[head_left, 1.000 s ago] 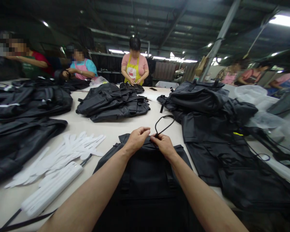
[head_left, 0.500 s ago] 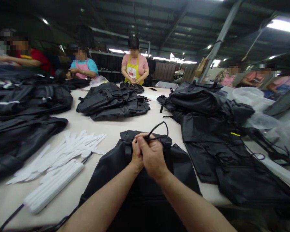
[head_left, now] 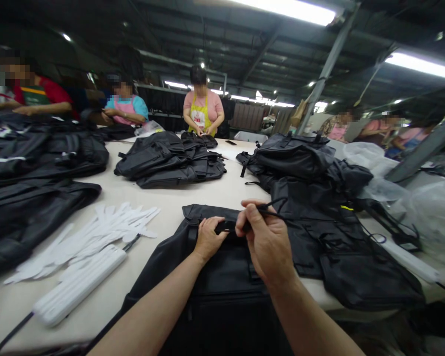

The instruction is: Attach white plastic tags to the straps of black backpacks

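A black backpack [head_left: 222, 282] lies flat on the pale table [head_left: 193, 193] right in front of me. My left hand [head_left: 207, 238] grips the bag's top edge, fingers curled over the fabric. My right hand [head_left: 267, 241] is closed in a pinch on a thin black drawstring cord [head_left: 278, 206], which runs off to the right from the bag's top.
Piles of black backpacks [head_left: 170, 163] [head_left: 304, 158] [head_left: 40, 158] cover the far, right and left parts of the table. White paper strips [head_left: 96, 237] and a white bundle [head_left: 77, 284] lie at left. Clear plastic bags [head_left: 426, 207] sit at right. Other people [head_left: 202, 111] work at the far side.
My hands were pressed together at the bag's top; now they are apart. The right hand has drawn the cord rightward, shrinking its loop, while the left holds the bag's edge.
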Available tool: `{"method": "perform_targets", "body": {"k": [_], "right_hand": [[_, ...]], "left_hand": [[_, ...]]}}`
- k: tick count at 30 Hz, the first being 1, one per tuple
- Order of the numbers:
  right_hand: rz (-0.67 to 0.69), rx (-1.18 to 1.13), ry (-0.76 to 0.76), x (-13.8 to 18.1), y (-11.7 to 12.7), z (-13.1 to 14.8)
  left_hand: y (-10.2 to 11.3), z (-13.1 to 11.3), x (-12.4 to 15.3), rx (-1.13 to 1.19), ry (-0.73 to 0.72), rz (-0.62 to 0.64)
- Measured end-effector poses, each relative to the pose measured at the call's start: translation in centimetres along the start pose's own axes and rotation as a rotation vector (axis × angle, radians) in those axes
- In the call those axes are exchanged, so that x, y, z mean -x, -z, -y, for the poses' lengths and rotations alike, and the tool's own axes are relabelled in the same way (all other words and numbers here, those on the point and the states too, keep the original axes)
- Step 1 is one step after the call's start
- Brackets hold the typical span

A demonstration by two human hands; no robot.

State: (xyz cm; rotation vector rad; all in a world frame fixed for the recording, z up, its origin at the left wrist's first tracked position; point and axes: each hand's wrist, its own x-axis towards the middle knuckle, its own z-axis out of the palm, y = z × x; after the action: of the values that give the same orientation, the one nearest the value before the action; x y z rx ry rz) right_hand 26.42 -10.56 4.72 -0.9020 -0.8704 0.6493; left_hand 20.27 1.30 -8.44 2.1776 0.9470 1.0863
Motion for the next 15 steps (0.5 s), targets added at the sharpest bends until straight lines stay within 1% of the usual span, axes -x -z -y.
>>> {"method": "perform_targets", "body": {"k": [2,3,4,5,6,8,9,10,11,12,13,15], "right_hand": [[-0.055,0.012,0.019,0.4,1.8,0.0],[-0.059,0.057,0.034,1.1,2.6,-0.1],[-0.043,0.130,0.050,2.0,3.5,-0.2],[-0.010,0.222,0.073,3.1,4.2,-0.4],[0.040,0.329,0.113,4.4,4.7,-0.8],[0.184,0.567,0.263,7.2,5.5,-2.2],[0.250,0.700,0.377,8.6,5.7,-3.2],[0.302,0.838,0.508,9.9,6.0,-4.2],[0.328,0.977,0.629,11.1,6.2,-5.2],[0.344,1.101,0.720,12.2,6.5,-6.3],[0.347,1.200,0.775,13.2,6.9,-7.2],[0.392,1.292,0.787,14.9,7.7,-8.5]], "left_hand": [[1.4,-1.2,1.5,0.101,-0.034,-0.055],[2.2,-2.0,2.5,0.182,-0.027,-0.084],[3.2,-2.9,3.6,0.271,0.015,-0.086],[4.1,-3.9,4.8,0.370,0.104,-0.043],[4.9,-4.8,6.1,0.492,0.230,0.089],[5.9,-6.3,8.6,0.832,0.490,0.444],[6.1,-6.8,9.8,1.022,0.614,0.550],[6.1,-7.0,10.9,1.195,0.728,0.608],[6.0,-7.1,11.9,1.339,0.831,0.608],[5.9,-7.0,12.8,1.440,0.920,0.575],[5.7,-6.8,13.6,1.495,0.995,0.537],[5.6,-6.2,14.7,1.519,1.103,0.469]]}}
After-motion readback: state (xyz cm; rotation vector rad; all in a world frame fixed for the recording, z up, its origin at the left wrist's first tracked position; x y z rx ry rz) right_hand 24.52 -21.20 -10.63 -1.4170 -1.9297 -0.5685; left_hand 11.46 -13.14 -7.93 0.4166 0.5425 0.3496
